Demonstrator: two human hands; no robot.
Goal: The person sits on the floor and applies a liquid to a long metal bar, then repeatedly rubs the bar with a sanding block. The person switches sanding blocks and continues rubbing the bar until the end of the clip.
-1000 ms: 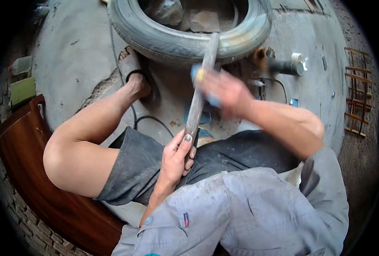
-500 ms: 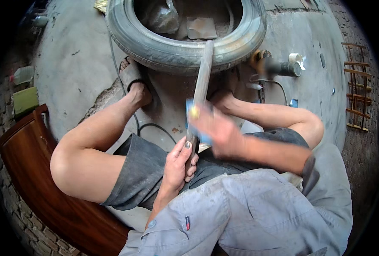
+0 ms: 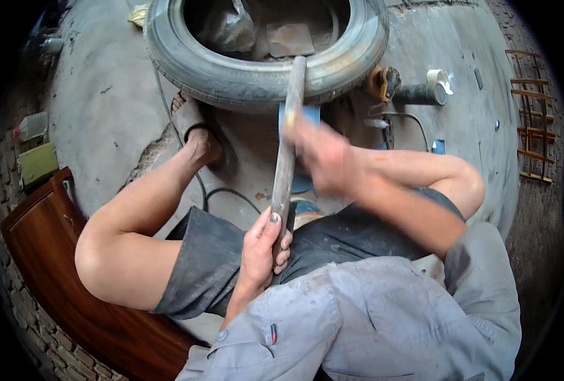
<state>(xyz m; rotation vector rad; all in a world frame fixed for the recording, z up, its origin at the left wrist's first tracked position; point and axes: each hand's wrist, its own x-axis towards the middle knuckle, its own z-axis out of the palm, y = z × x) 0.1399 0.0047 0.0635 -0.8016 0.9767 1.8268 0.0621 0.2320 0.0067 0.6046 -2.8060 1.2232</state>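
Note:
A long greyish wooden stick (image 3: 284, 178) slants up from my lap, its far end lying on the near side of a worn tyre (image 3: 224, 86). Near its lower end, my left hand (image 3: 259, 249) is wrapped round it, thumb on top. My right hand (image 3: 327, 155), smeared by motion, is closed over the upper part of the stick with a blue sheet of sandpaper (image 3: 310, 114) around it. Parts of the sheet stick out above and below the fingers; the rest is hidden. The stick runs between my bent legs.
Inside the tyre lie a clear plastic bag (image 3: 234, 32) and a flat block (image 3: 290, 40). On the right are a corded power tool (image 3: 415, 94), a tape roll (image 3: 439, 79) and a wooden slatted frame (image 3: 534, 117). A curved brown wooden panel (image 3: 59, 267) is at left; a cable (image 3: 167, 108) crosses the floor.
My right hand and the blue sandpaper have moved up the stick toward the tyre. My left hand keeps its hold near the lower end. The view has shifted slightly.

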